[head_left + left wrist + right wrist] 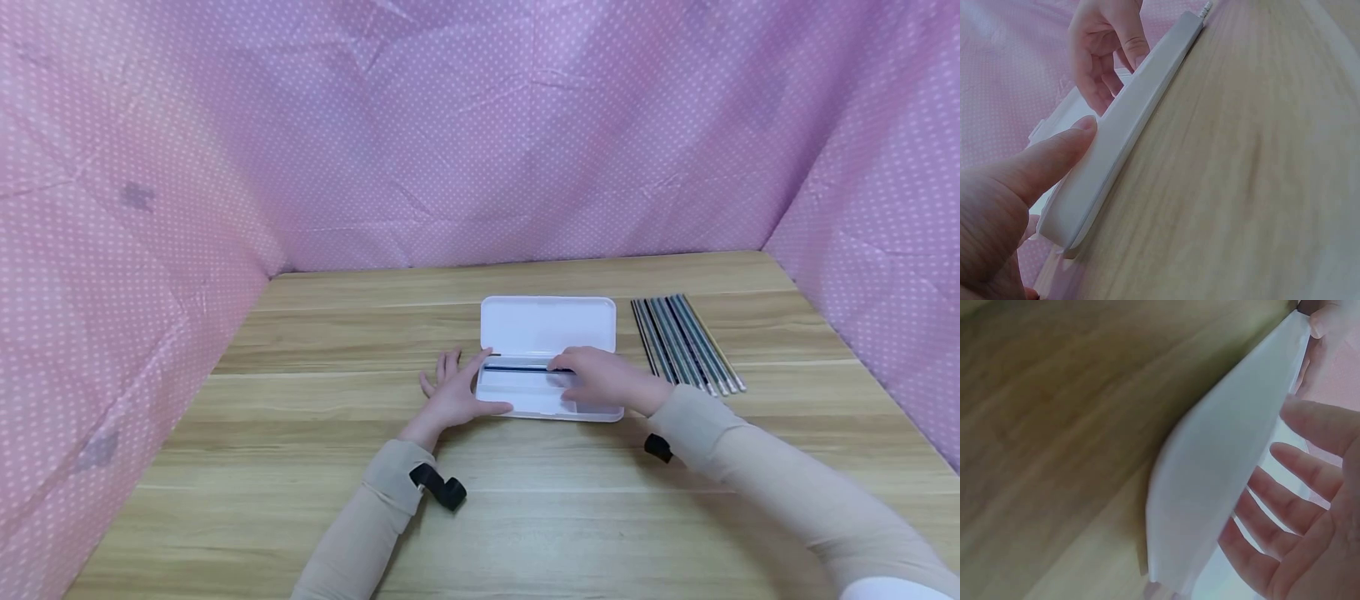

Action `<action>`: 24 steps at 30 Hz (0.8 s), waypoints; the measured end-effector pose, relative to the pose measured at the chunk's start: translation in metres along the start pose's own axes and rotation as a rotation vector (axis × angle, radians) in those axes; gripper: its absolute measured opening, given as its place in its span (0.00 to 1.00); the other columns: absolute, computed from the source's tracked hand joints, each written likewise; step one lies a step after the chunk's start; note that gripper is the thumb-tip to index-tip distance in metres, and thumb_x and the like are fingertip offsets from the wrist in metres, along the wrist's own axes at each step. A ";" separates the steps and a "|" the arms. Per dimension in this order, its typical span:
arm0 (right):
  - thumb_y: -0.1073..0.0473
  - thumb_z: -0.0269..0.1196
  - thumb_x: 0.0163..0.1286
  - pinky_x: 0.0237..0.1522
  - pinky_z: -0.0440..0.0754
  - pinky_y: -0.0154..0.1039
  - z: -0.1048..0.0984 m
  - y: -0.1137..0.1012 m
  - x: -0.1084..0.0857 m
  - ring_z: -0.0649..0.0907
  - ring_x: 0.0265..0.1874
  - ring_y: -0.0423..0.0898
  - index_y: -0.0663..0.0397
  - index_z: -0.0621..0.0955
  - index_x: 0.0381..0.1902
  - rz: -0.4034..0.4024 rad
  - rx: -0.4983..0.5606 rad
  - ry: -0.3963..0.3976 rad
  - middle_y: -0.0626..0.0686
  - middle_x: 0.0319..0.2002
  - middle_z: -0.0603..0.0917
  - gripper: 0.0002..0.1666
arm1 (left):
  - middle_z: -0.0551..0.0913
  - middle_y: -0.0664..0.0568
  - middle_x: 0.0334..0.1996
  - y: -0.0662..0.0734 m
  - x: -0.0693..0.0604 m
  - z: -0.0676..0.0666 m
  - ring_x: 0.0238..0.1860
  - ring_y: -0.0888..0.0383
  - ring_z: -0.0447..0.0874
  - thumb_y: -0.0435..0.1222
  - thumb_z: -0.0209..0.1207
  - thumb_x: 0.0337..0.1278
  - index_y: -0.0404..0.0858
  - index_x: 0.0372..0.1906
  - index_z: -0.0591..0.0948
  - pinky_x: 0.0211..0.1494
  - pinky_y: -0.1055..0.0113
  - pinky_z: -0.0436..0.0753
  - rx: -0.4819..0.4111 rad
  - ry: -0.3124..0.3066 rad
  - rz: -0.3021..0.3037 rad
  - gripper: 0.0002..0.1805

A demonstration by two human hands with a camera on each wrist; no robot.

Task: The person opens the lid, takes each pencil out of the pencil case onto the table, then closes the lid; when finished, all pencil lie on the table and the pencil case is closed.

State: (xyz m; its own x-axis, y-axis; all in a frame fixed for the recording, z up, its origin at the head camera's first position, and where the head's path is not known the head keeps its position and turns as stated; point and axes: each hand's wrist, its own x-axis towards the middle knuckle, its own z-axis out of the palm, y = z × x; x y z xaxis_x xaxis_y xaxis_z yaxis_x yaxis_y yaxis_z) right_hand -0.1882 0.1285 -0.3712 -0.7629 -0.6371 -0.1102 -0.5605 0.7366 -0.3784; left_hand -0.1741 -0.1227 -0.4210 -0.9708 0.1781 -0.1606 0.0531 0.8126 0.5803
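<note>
A white pencil case (525,402) lies with its lid (547,325) opened back on the table. Along the rear of its tray rests a dark pencil (517,368). My left hand (456,402) spans the case's left end, thumb along the front edge, forefinger at the back corner, the other fingers spread. In the left wrist view the thumb (1054,156) touches the top of the front wall. Over the right part of the tray is my right hand (603,379), its fingers reaching down by the pencil. The right wrist view shows those fingers (1285,500) loosely extended, with nothing seen between them.
Right of the case, a row of several pencils (678,342) lies side by side, mostly dark and grey-green. The wooden table (300,358) backs onto a pink dotted cloth (480,150), which also hangs at both sides.
</note>
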 end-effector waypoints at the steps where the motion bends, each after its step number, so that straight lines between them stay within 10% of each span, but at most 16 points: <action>1: 0.60 0.68 0.59 0.55 0.76 0.49 0.000 0.000 0.001 0.79 0.51 0.51 0.59 0.79 0.55 -0.002 0.001 0.006 0.57 0.51 0.81 0.25 | 0.40 0.39 0.75 0.000 0.000 0.000 0.74 0.38 0.25 0.59 0.70 0.38 0.60 0.72 0.57 0.62 0.30 0.23 0.001 0.000 0.000 0.52; 24: 0.67 0.61 0.64 0.42 0.77 0.38 0.007 0.011 0.015 0.76 0.33 0.41 0.55 0.82 0.46 -0.015 0.184 -0.103 0.48 0.33 0.81 0.12 | 0.40 0.39 0.74 0.001 0.000 0.000 0.74 0.38 0.25 0.58 0.70 0.38 0.59 0.72 0.58 0.62 0.30 0.23 -0.010 -0.003 -0.002 0.52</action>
State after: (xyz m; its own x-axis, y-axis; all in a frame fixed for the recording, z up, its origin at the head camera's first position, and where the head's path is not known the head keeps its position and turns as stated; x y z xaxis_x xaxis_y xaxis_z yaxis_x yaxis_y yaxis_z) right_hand -0.2034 0.1255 -0.3833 -0.7126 -0.6745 -0.1931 -0.4960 0.6789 -0.5413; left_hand -0.1738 -0.1221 -0.4206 -0.9702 0.1782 -0.1643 0.0486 0.8072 0.5882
